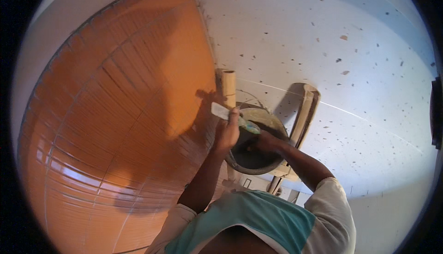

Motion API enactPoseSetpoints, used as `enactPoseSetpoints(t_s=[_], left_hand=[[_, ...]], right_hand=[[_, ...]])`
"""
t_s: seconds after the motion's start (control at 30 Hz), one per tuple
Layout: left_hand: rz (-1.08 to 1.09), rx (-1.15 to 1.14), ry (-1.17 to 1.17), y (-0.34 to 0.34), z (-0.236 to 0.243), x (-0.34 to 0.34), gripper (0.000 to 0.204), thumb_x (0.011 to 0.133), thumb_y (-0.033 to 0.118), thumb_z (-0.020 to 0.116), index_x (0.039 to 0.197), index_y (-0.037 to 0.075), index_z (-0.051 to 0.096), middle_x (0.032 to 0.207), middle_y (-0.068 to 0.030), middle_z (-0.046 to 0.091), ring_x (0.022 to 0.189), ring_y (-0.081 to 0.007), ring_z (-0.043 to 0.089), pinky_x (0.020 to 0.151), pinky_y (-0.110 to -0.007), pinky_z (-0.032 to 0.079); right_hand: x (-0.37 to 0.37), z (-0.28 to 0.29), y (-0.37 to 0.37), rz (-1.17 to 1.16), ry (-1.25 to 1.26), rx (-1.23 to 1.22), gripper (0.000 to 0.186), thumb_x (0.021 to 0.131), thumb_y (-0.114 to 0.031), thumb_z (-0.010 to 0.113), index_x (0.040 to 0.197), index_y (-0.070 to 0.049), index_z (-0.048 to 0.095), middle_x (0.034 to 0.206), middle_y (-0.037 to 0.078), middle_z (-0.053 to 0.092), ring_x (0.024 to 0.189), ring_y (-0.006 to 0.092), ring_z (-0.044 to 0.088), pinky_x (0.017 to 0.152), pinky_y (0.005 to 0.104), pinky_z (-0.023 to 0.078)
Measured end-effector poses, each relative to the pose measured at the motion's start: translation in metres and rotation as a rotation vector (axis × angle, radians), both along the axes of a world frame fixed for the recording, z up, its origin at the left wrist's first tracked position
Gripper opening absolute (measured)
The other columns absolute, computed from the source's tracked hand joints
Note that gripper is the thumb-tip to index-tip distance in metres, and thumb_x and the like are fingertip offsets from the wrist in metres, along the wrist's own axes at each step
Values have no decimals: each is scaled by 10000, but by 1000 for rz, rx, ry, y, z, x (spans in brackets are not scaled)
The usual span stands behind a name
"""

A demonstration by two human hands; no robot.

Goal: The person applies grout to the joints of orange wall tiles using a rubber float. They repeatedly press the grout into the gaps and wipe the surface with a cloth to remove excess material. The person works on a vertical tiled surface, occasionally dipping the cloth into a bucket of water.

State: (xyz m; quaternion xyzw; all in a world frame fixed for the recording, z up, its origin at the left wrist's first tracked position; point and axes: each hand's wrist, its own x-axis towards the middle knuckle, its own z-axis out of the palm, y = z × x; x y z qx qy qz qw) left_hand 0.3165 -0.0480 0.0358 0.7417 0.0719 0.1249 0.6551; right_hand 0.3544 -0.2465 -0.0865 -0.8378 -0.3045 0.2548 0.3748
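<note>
A dark round bucket (256, 159) sits in front of me, its inner rim and sides dusted pale. My left hand (227, 129) is closed around a flat, pale piece (219, 110) at the bucket's upper left edge. My right hand (264, 141) reaches into the bucket, just below a pale object with green and blue patches (249, 127); its fingers are partly hidden, and I cannot make out what they hold.
An orange tiled surface with grey lines (92, 115) fills the left. A white speckled surface (350, 106) is on the right. An upright pale wooden piece (228, 81) stands behind the bucket, and a long wooden piece (305, 111) lies to its right.
</note>
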Motion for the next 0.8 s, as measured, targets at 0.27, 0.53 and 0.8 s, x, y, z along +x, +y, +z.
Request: enactPoseSetpoints(t_s=[0.27,0.53,0.8], left_hand=[[45,-222,-82,3,-13,9,494,968,447,468,1210,35,592,1137,-103,608,1063,-197,530,930,-320,392],[-39,-1,-374,18,-22,18,444,967,434,427,1198,95,597,1046,-56,548,1034,-186,504,940,-354,376],[21,-149,79,26,23,-10,483,959,459,372,1240,131,587,1120,-41,539,1107,-181,477,910,-383,355]], right_hand=[[3,56,12,-192,63,182,381,797,-323,752,1045,-40,690,1035,112,681,973,177,602,866,336,478],[-26,108,-4,-119,-136,392,432,773,-240,715,1124,-1,635,1059,158,647,986,231,593,906,386,452],[9,60,31,-323,-122,246,478,612,-246,815,1002,-6,677,979,180,676,911,296,637,779,401,493]])
